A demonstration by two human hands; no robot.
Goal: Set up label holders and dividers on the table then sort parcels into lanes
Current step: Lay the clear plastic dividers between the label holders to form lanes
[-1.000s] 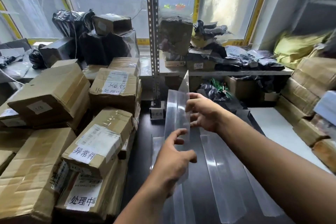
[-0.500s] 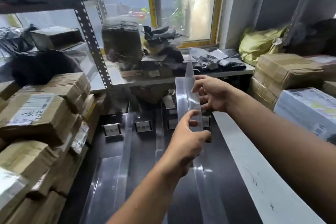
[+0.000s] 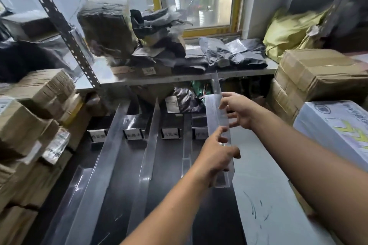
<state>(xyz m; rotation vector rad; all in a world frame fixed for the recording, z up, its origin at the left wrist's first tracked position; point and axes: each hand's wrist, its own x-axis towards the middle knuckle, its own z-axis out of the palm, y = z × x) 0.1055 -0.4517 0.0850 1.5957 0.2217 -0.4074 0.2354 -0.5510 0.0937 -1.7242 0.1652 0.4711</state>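
Over the right edge of the dark table [image 3: 169, 175], I hold the clear divider [image 3: 214, 115] lengthwise, seemingly just off the surface, its far end pointing toward the shelf. My left hand [image 3: 215, 157] pinches its near part and my right hand [image 3: 239, 111] grips farther along, thumb on the upper edge, so the long strip doesn't flex while I line it up. I judge it belongs right of the last of the label holders [image 3: 170, 133], closing that lane. Three other dividers [image 3: 151, 139] already lie between holders. Parcels [image 3: 29, 125] wait stacked on my left.
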